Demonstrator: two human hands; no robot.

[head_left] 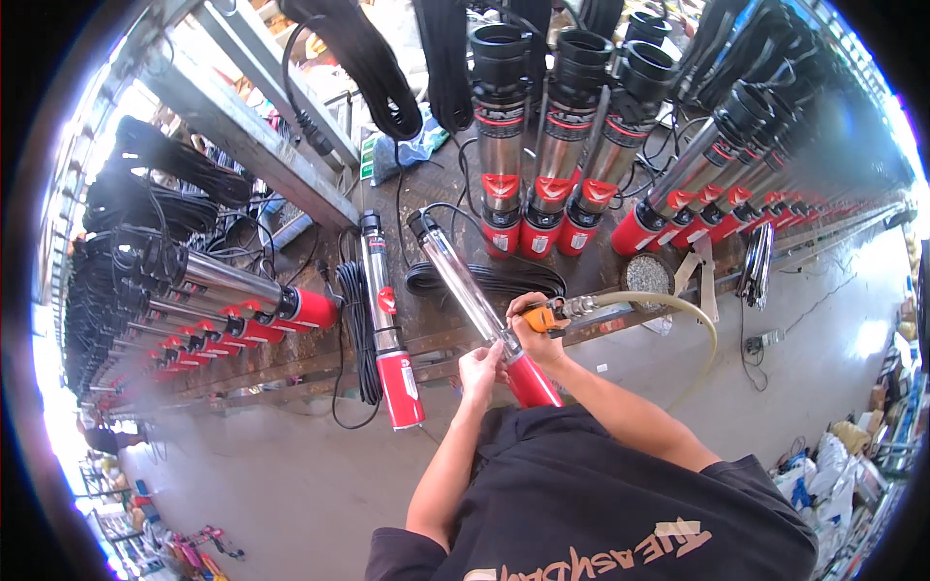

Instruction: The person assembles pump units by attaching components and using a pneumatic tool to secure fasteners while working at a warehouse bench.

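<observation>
A long submersible pump (463,283) with a steel body and red lower end lies slanting over the bench edge, its red end toward me. At the joint between steel and red, my left hand (480,372) has its fingertips pressed together against the pump. Whether a small part is pinched there cannot be seen. My right hand (536,337) is wrapped round an orange air tool (549,318) beside the same joint. A pale air hose (668,299) runs from the tool's metal coupling to the right. The tool's working tip is hidden by my hand.
A second pump (390,360) with coiled black cable lies to the left. Several finished-looking pumps (501,145) stand upright behind, with rows on both sides. A round dish of small metal parts (651,275) sits on the bench (438,184) at right. A metal post (257,126) rises at back left.
</observation>
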